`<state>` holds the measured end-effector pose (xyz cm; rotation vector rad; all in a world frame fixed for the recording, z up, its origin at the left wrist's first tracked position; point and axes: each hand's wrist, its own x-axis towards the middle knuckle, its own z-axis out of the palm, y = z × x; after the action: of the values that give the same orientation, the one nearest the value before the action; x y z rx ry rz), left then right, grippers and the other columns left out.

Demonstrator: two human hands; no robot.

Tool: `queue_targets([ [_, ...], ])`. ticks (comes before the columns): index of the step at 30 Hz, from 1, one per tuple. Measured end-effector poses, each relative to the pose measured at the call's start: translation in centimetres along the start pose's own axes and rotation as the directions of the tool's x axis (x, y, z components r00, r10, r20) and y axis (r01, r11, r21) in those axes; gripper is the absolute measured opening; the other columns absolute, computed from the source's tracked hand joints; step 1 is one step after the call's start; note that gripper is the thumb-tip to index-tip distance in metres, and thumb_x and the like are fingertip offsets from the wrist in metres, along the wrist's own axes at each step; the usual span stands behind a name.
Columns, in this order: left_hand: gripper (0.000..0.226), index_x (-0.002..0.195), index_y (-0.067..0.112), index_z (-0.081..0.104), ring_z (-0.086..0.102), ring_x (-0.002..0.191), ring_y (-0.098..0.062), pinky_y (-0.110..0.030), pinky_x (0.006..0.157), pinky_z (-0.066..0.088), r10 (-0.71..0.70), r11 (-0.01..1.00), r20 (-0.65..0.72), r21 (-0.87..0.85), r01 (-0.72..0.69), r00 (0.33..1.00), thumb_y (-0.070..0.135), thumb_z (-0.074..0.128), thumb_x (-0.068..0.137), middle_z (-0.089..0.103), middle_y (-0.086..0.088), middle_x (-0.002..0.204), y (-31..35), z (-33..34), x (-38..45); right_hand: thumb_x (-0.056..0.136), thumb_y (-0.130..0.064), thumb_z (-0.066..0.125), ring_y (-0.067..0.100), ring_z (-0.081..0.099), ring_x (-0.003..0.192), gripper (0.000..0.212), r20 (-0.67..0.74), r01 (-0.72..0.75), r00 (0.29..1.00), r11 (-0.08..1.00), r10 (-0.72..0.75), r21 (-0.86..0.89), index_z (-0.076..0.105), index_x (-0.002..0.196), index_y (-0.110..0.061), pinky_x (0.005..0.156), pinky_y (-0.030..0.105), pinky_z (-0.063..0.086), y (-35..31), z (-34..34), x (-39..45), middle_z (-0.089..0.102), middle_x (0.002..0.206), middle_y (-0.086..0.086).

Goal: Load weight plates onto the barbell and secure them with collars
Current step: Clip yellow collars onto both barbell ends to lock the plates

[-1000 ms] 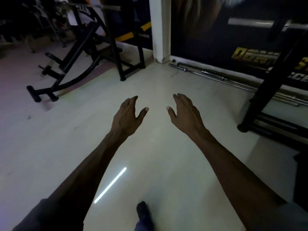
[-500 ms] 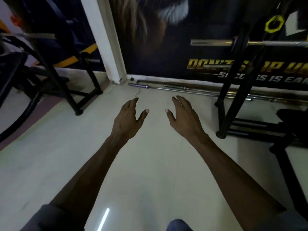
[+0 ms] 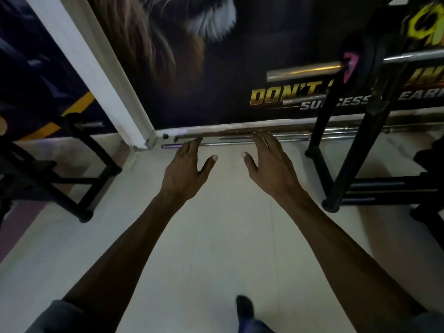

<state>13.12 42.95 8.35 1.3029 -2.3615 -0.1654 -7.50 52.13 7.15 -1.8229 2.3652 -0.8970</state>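
Observation:
Both my arms reach forward over a pale floor. My left hand (image 3: 186, 170) and my right hand (image 3: 271, 164) are empty, palms down, fingers spread. A steel barbell (image 3: 305, 70) rests on a black rack (image 3: 355, 140) at the upper right, its bare sleeve end pointing left. Several loose steel bars (image 3: 228, 140) lie on the floor along the base of the wall, just beyond my fingertips. No weight plates or collars show.
A dark wall banner (image 3: 240, 80) with gold lettering fills the far side, beside a white pillar (image 3: 96, 75). A black bench frame (image 3: 79, 179) stands at the left. The rack's floor rails (image 3: 384, 188) run to the right. My shoe (image 3: 243, 308) is at the bottom.
I have walked closer to the wall and turned right; the bars on the floor and the rack now sit much nearer. My hands stay open and empty.

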Motion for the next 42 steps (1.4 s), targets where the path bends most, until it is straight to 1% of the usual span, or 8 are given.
queue_targets([
  [10, 0.069, 0.159, 0.02, 0.032, 0.045, 0.144, -0.028, -0.05, 0.111, 0.048, 0.19, 0.975, 0.071, -0.126, -0.181, 0.979, 0.056, 0.049, 0.102, 0.045, -0.009, 0.157, -1.4, 4.3, 23.3, 0.105, -0.044, 0.048, 0.024, 0.024, 0.157, 0.062, -0.11, -0.183, 0.978, 0.981, 0.175, -0.068, 0.033, 0.159, -0.017, 0.122, 0.046, 0.037, 4.7, 2.0, 17.8, 0.027, 0.168, 0.006],
  [17, 0.062, 0.153, 0.018, 0.039, 0.046, 0.14, -0.026, -0.051, 0.109, 0.048, 0.44, 0.864, 0.067, -0.305, -0.401, 0.896, 0.053, 0.049, 0.103, 0.049, -0.006, 0.152, 0.3, 8.1, 36.9, 0.106, -0.04, 0.049, 0.027, 0.036, 0.15, 0.055, -0.291, -0.343, 0.907, 0.935, 0.303, -0.095, 0.041, 0.154, -0.014, 0.118, 0.045, 0.042, 8.2, 2.3, 26.3, 0.036, 0.162, 0.009],
  [25, 0.06, 0.155, 0.021, 0.039, 0.049, 0.139, -0.022, -0.037, 0.106, 0.047, 0.709, 0.621, 0.011, -0.482, -0.617, 0.705, 0.046, 0.056, 0.103, 0.051, -0.004, 0.151, 3.9, 12.1, 51.9, 0.105, -0.043, 0.05, 0.028, 0.037, 0.15, 0.06, -0.496, -0.584, 0.738, 0.802, 0.458, -0.128, 0.033, 0.158, -0.018, 0.112, 0.045, 0.045, 9.8, 0.9, 34.5, 0.032, 0.164, 0.01],
  [29, 0.062, 0.154, 0.025, 0.037, 0.047, 0.14, -0.022, -0.045, 0.108, 0.047, 0.802, 0.507, 0.011, -0.543, -0.67, 0.598, 0.056, 0.05, 0.101, 0.05, -0.002, 0.152, 7.8, 14.7, 56.7, 0.105, -0.044, 0.05, 0.027, 0.036, 0.15, 0.061, -0.596, -0.686, 0.631, 0.716, 0.497, -0.13, 0.036, 0.157, -0.016, 0.108, 0.046, 0.048, 10.7, -0.6, 36.4, 0.037, 0.162, 0.009],
  [31, 0.063, 0.154, 0.026, 0.038, 0.049, 0.137, -0.021, -0.032, 0.1, 0.045, 0.832, 0.447, -0.009, -0.58, -0.681, 0.554, 0.055, 0.052, 0.1, 0.051, -0.002, 0.151, 10.2, 16.2, 58.4, 0.106, -0.046, 0.047, 0.027, 0.038, 0.148, 0.06, -0.634, -0.72, 0.586, 0.683, 0.505, -0.123, 0.037, 0.156, -0.016, 0.107, 0.046, 0.05, 11.4, -1.4, 37.0, 0.039, 0.161, 0.007],
  [33, 0.063, 0.155, 0.03, 0.035, 0.05, 0.137, -0.02, -0.028, 0.1, 0.04, 0.862, 0.398, 0.002, -0.623, -0.673, 0.507, 0.056, 0.052, 0.1, 0.05, -0.001, 0.153, 12.6, 17.7, 59.7, 0.106, -0.047, 0.046, 0.026, 0.038, 0.148, 0.06, -0.658, -0.761, 0.536, 0.64, 0.528, -0.107, 0.037, 0.156, -0.017, 0.109, 0.045, 0.05, 12.4, -2.4, 37.5, 0.037, 0.162, 0.006],
  [37, 0.064, 0.153, 0.03, 0.036, 0.049, 0.138, -0.02, -0.031, 0.105, 0.042, 0.909, 0.27, -0.04, -0.7, -0.661, 0.414, 0.06, 0.048, 0.098, 0.049, -0.001, 0.153, 18.2, 20.1, 61.5, 0.106, -0.045, 0.046, 0.027, 0.038, 0.149, 0.059, -0.699, -0.806, 0.467, 0.586, 0.541, -0.085, 0.035, 0.157, -0.018, 0.11, 0.048, 0.05, 15.6, -4.9, 38.2, 0.036, 0.163, 0.005],
  [42, 0.064, 0.155, 0.029, 0.034, 0.044, 0.144, -0.019, -0.047, 0.112, 0.046, 0.951, 0.185, -0.039, -0.724, -0.664, 0.308, 0.06, 0.047, 0.1, 0.044, 0.001, 0.158, 24.9, 22.5, 63.5, 0.105, -0.045, 0.05, 0.024, 0.055, 0.129, 0.05, -0.771, -0.806, 0.386, 0.592, 0.507, -0.014, 0.04, 0.15, -0.024, 0.097, 0.043, 0.057, 21.3, -8.8, 39.7, 0.047, 0.148, 0.003],
])
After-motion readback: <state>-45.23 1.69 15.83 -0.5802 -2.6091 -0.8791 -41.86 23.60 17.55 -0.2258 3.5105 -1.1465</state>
